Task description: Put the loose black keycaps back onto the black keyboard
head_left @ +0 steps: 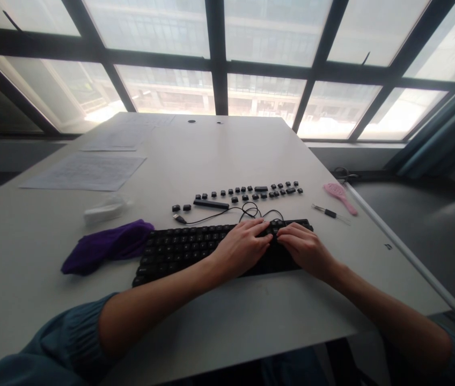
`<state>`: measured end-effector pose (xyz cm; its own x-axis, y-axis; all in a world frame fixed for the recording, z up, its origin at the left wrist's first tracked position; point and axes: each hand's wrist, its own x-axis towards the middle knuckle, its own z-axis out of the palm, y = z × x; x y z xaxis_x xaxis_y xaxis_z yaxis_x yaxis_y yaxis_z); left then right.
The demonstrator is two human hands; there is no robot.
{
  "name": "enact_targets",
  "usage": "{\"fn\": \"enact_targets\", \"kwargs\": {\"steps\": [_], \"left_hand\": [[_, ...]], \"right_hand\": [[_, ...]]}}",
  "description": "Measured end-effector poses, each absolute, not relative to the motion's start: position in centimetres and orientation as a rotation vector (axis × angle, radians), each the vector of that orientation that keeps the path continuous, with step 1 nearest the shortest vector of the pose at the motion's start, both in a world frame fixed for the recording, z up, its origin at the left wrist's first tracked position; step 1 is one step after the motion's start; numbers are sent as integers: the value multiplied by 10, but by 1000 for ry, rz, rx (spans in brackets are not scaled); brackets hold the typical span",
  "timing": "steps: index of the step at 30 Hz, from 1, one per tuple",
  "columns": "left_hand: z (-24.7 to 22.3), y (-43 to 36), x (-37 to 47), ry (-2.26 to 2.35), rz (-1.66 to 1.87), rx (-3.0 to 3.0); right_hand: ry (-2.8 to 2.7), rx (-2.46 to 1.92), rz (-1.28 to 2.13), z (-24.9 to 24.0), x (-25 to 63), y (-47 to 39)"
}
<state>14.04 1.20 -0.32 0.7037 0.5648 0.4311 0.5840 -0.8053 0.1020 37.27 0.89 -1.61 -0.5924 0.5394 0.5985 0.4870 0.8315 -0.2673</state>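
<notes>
A black keyboard (187,246) lies on the white table, and its right part is bare of keycaps. My left hand (241,246) rests over its middle, thumb and forefinger drawn together near the upper right keys. Close beside it, my right hand (308,249) has curled fingers with the tips down on the same area. Whatever is between the fingertips of either hand is too small to make out. Behind the keyboard, loose black keycaps (234,199) stand in uneven rows, with a long space bar (211,204) among them. The keyboard's cable (211,215) loops there, ending in a USB plug (180,219).
A purple cloth (109,247) touches the keyboard's left end. A clear plastic wrapper (107,209) and paper sheets (86,171) lie farther left. Right of the keycaps are a wire keycap puller (330,213) and a pink brush (340,198) near the table's right edge.
</notes>
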Motion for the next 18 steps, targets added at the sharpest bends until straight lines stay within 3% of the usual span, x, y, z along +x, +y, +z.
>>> {"fn": "enact_targets", "kwargs": {"steps": [9,18], "left_hand": [[-3,13,142,-954,-737,-2857],[-10,14,141,-972,-780,-2867]], "right_hand": [[-2405,-869,-161,-11,373,6],[-2432,-934,-133,-4,368,7]]}}
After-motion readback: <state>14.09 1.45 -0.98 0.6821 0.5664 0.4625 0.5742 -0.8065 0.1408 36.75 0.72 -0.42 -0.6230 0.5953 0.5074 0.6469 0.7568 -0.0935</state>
